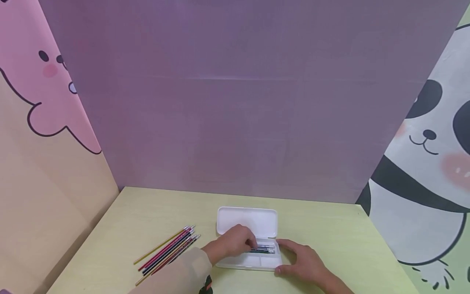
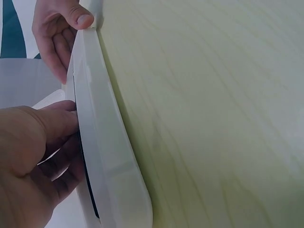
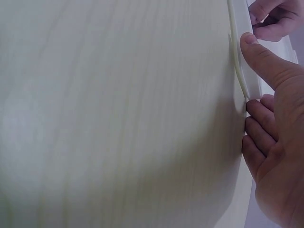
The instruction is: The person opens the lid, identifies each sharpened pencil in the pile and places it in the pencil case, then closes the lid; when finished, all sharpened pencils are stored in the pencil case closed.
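A white pencil case (image 1: 247, 221) lies open on the table, its lid folded back. Several dark pencils (image 1: 265, 249) lie in its long upper compartment, silvery ends toward the right. My left hand (image 1: 236, 241) reaches into that compartment, thumb and fingertips pinching a dark pencil (image 2: 89, 183); its own body covers the left part of the case. At the case's right end, my right hand (image 1: 306, 263) grips the edge, the thumb (image 3: 266, 57) at the front corner and the fingers at the far side. The left hand's fingertips are partly hidden by the case wall in the left wrist view.
Left of the case lies a loose bundle of several pencils (image 1: 165, 253) in yellow, red and dark colours, partly behind the left sleeve (image 1: 183, 273). The pale wooden table (image 1: 330, 224) ends at a purple back panel (image 1: 249, 134), with patterned panels on both sides.
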Motion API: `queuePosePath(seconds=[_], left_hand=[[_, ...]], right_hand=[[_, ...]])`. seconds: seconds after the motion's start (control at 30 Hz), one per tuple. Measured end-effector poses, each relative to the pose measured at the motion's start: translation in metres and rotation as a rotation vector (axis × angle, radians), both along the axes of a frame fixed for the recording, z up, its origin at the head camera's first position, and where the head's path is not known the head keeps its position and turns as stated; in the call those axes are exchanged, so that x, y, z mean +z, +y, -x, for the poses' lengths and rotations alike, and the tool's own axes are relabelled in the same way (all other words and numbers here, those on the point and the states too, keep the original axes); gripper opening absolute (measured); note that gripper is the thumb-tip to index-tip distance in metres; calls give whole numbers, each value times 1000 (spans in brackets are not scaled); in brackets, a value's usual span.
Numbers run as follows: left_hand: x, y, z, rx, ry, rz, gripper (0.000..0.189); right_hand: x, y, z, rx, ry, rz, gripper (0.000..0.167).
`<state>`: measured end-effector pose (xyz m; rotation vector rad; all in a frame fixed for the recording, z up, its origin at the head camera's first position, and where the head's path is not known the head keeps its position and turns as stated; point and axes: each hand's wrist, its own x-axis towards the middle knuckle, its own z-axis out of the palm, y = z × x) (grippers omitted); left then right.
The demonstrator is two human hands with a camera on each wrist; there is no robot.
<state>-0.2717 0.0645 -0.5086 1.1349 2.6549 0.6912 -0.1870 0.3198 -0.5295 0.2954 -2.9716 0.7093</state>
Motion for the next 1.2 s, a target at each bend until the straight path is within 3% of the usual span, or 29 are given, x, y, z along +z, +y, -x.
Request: queuePosePath(seconds=[0.1,0.37,0.63,0.77,1.03,1.2], left_hand=[[0,-1,-1,8,36,25,15],[7,-7,-4,32,47,76,23],[1,-8,-2,38,125,104,16],[-3,-11,1,18,101,80,14],[5,-33,2,18,-57,-47,13],[8,-52,4,13,-119,-133,11]], right_hand=[[-1,0,0,4,6,-5,88],[1,0,0,-2,7,-5,87],[2,-1,-1,0,-7,10,88],[0,-1,-1,-2,0,-2,87],[1,-3,-1,-13,-14,5,86],[2,-4,-1,-33,-29,21,85]])
